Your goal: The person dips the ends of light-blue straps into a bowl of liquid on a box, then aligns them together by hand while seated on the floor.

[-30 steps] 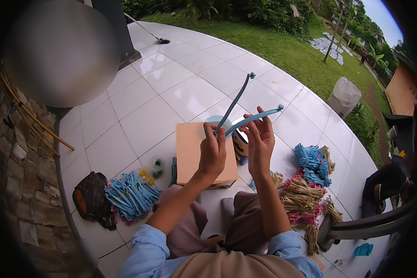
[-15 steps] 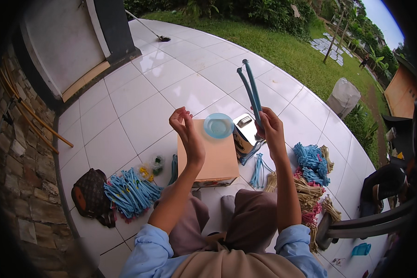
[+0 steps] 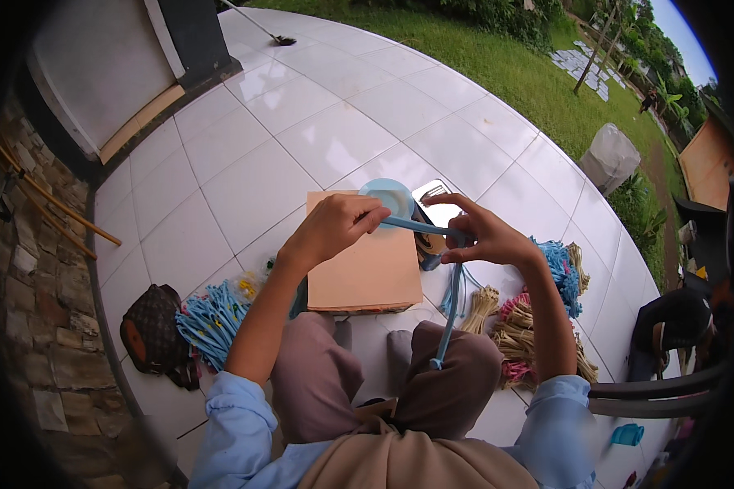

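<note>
A blue tube-like strap [image 3: 420,225] runs between my hands over the cardboard box. My left hand [image 3: 332,226] is closed in a pinch on one end. My right hand [image 3: 489,235] grips it further along, the index finger arched out and apart from the thumb. From there a length of the strap [image 3: 450,318] hangs down over my right knee, its tip knotted. Beneath my hands stands the box [image 3: 359,273] with its flat tan top. A round light-blue dish [image 3: 387,196] lies at the far edge, beside an upright tin [image 3: 437,204] with a shiny lid, partly hidden by my right hand.
Blue straps [image 3: 216,322] lie heaped at the left beside a brown bag [image 3: 155,330]. To the right are more blue bundles [image 3: 559,273] and beige bundles [image 3: 522,334] with pink ends. A black curved bar [image 3: 656,399] juts in at the right. A broom [image 3: 281,39] lies far off.
My left hand has moved right and taken one end of the strap. The right hand has lowered and turned inward; the strap, upright before, now stretches sideways with one part hanging down.
</note>
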A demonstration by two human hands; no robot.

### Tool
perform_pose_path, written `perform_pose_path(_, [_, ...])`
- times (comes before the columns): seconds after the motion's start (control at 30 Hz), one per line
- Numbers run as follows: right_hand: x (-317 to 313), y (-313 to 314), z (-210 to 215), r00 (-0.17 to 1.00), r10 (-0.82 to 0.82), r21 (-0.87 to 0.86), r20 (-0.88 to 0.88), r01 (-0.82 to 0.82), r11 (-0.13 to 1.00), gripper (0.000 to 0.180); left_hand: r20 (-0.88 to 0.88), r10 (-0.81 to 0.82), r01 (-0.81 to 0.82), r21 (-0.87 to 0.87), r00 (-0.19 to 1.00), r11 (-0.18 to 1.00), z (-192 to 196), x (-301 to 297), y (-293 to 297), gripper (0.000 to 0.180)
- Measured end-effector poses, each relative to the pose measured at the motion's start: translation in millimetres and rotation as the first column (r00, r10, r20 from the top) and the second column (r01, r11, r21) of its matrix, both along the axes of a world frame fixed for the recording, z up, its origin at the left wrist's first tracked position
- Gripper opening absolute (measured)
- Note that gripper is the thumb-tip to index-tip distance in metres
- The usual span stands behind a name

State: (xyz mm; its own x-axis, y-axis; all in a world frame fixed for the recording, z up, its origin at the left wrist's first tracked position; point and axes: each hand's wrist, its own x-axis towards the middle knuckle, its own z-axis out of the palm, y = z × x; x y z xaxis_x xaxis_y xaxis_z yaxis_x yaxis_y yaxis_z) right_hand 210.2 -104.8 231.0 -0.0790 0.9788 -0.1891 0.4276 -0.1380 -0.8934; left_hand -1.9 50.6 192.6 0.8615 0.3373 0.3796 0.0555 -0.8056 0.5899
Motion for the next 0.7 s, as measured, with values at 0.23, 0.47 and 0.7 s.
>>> perform_pose_path(0.23, [8,-1,-4,0.996,0.016,0.066,-0.084,-0.010,0.998,0.073,-0.070,0.193,-0.205,-0.290,0.979,0.935,-14,4,6,0.015])
perform_pose_path(0.47, [-14,1,8,0.787,-0.241,0.028,-0.567,0.311,0.950,0.058,0.750,0.112,-0.604,0.423,0.651,0.675,-31,-11,10,0.073])
perform_pose_path(0.7, [-30,19,18,0.511,-0.325,-0.076,-0.796,0.447,0.891,0.076,0.663,-0.195,-0.561,0.727,0.722,0.396,-26,35,-27,0.089])
